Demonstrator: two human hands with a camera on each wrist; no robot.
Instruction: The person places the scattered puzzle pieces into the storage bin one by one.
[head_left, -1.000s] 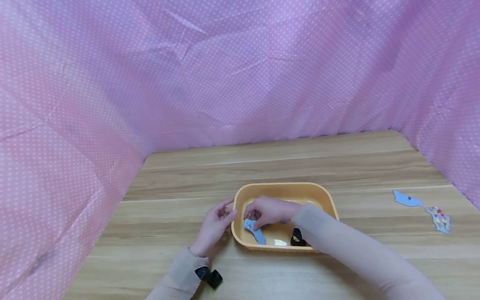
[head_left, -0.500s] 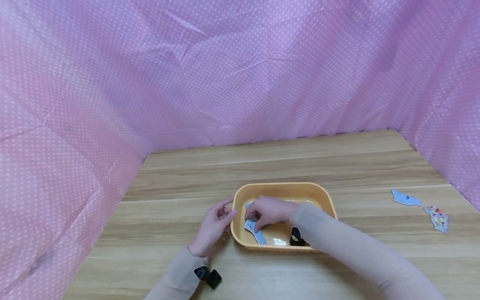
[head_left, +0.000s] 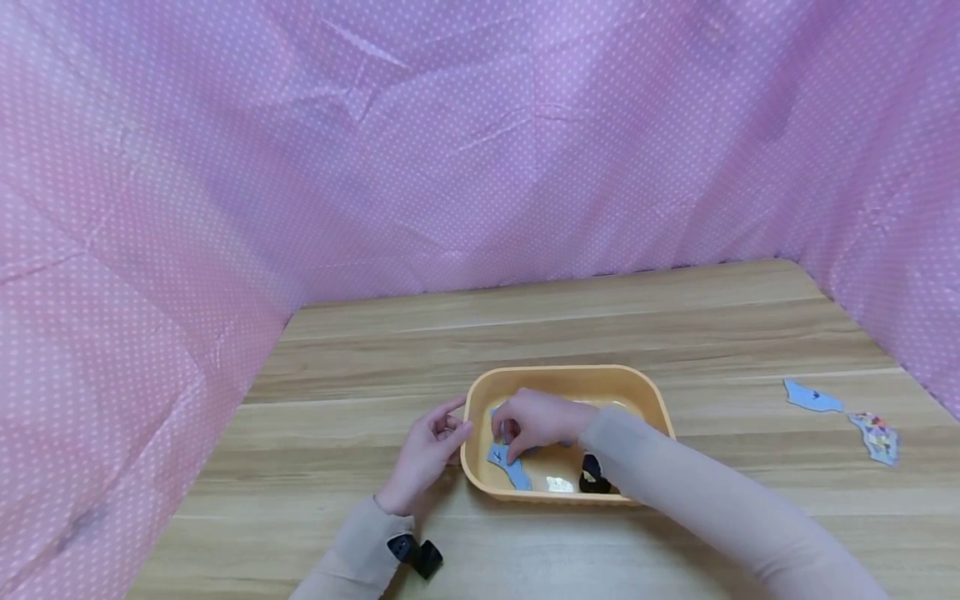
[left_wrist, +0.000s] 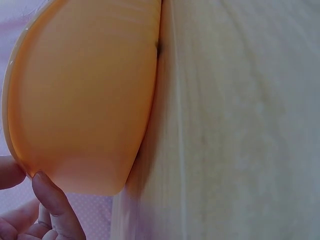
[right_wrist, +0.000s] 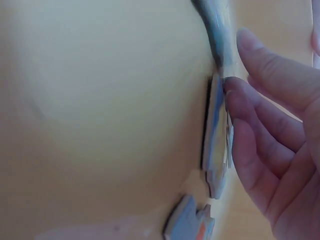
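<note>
An orange-yellow plastic tray (head_left: pixel 570 372) stands on the table. At its left end, the thumb and forefinger of my left hand (head_left: pixel 423 454) hold the rim; the left wrist view shows them at either side of the tray's lip (left_wrist: pixel 9 90). Inside the tray my right hand (head_left: pixel 540 419), fingers curled, pinches at a light blue puzzle piece (head_left: pixel 510 467) that lies near the left end. In the right wrist view, its fingertips meet a thick puzzle piece (right_wrist: pixel 214 125), with another piece (right_wrist: pixel 187 220) below. My right hand partly hides the pieces under it.
Two more puzzle pieces lie at the table's right: a plain blue one (head_left: pixel 813 396) and a colourful one (head_left: pixel 874 438). Black wrist devices (head_left: pixel 416 556) sit at both cuffs. A pink dotted cloth (head_left: pixel 480 150) surrounds the wooden table (head_left: pixel 360 350).
My right hand has shifted very slightly over the tray, and the light blue piece under its thumb has turned a little. The left hand stays at the rim.
</note>
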